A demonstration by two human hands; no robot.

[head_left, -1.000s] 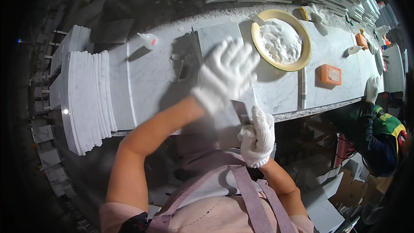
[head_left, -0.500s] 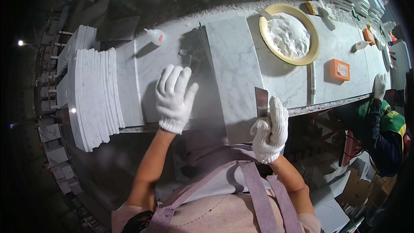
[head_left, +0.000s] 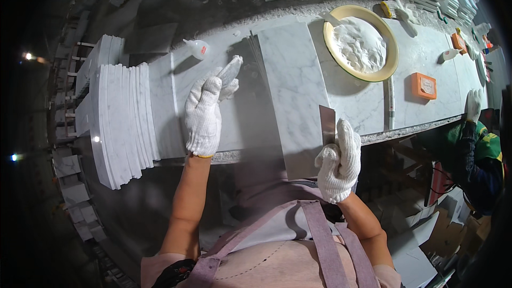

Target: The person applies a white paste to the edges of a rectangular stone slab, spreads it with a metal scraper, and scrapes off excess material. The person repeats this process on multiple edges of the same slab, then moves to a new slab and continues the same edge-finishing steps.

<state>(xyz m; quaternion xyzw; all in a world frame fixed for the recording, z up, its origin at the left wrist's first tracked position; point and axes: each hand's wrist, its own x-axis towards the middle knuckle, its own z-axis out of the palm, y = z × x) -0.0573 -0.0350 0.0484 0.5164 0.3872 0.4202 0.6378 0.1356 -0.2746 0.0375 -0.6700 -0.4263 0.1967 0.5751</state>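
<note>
My left hand (head_left: 204, 120), in a white knitted glove, is raised over the marble-topped bench, fingers closed on a small greyish flat piece (head_left: 231, 70) whose kind I cannot make out. My right hand (head_left: 340, 168), gloved alike, grips a scraper with a flat metal blade (head_left: 328, 124); the blade points away from me, its handle hidden in the fist. Between the hands lies a long white marble slab (head_left: 295, 74), grey-veined, its near end jutting over the bench edge. Thin slabs (head_left: 256, 49) show along its left side.
A yellow-rimmed basin (head_left: 394, 56) of white paste stands beyond the slab. Right of it sits an orange box (head_left: 424, 86). A small white bottle (head_left: 197, 49) stands far left, behind upright marble tiles (head_left: 125, 122). Another person's gloved hand (head_left: 473, 105) rests at the right edge.
My left hand has turned from back-up to edge-on and closed round the small greyish piece. My right hand keeps the scraper with little movement.
</note>
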